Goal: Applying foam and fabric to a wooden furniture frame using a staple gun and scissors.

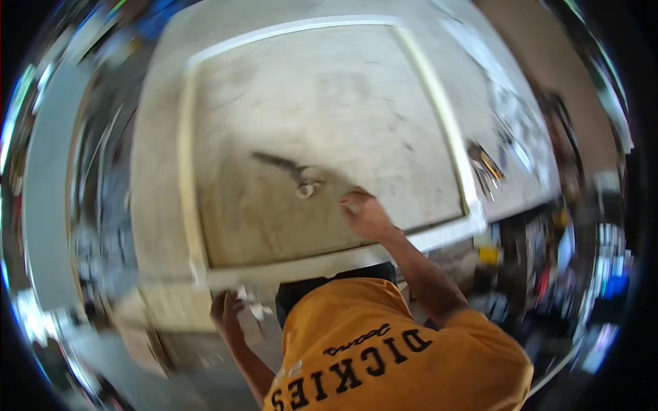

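Observation:
A large rectangular frame of pale cream and white bars (185,147) lies flat on the worktable. My right hand (370,216) is over the table inside the frame, near its front bar, with fingers curled in; what they hold, if anything, does not show. To its left lies a tool with a dark handle and a round metal-looking end (301,179), too blurred to name. My left hand (227,314) is low, just off the frame's front left corner. Crumpled white scraps (255,306) hang at its fingertips, apparently pinched there.
The pale worktable (161,137) extends beyond the frame. At its right side lie hand tools with yellow-and-black handles (488,164) and clear plastic sheeting (480,55). A long pale panel (51,185) stands at the left. Cluttered shelves or goods (541,253) fill the right.

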The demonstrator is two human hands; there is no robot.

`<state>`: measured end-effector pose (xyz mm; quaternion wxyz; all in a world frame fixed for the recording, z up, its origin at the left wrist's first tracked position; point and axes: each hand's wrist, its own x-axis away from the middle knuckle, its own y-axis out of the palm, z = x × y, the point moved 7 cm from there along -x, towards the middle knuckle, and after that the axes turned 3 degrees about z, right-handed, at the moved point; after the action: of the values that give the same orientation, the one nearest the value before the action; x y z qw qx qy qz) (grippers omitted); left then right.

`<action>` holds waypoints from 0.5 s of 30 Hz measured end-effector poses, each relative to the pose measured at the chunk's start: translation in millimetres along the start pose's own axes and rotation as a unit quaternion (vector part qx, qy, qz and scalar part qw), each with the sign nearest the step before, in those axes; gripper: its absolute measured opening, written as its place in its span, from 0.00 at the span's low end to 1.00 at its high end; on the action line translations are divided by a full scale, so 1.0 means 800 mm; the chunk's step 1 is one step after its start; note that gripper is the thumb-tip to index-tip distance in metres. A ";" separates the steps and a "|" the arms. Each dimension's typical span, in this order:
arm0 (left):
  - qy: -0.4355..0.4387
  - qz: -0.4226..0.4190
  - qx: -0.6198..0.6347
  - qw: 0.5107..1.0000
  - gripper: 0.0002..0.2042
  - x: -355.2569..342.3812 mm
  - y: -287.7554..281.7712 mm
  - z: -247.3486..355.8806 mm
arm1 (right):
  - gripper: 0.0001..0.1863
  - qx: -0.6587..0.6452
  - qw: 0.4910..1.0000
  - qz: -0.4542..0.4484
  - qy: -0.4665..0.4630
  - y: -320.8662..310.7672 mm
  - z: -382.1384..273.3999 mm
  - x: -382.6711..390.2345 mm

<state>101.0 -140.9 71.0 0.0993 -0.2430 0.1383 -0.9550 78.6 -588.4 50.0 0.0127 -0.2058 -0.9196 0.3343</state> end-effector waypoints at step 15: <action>0.146 -0.135 -0.145 0.969 0.12 -0.148 0.008 0.097 | 0.13 0.339 0.862 0.251 0.282 -0.395 0.291 0.103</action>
<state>241.6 -133.0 83.0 -0.0885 -0.1289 0.2541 -0.9545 -151.2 -917.4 55.8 0.2562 -0.4980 -0.6237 0.5453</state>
